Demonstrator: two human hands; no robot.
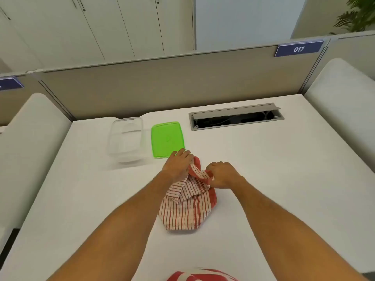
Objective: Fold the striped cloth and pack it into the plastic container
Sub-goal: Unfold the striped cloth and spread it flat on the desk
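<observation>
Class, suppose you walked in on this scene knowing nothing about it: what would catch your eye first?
Two hands, left and right, gripping a red-and-white striped cloth bunched at the middle of the white desk. Beyond them a bright green lid lies flat beside a clear plastic container, which stands open and empty.

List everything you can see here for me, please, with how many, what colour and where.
striped cloth: one, red and white, bunched on the desk's middle
plastic container: one, clear, open, far left of the desk
lid: one, green, flat beside the container
cable hatch: one, grey, open, far right
number sign: one, blue, on the partition
desk: one, white
left hand: grips the cloth's far edge
right hand: pinches the cloth's far edge
</observation>
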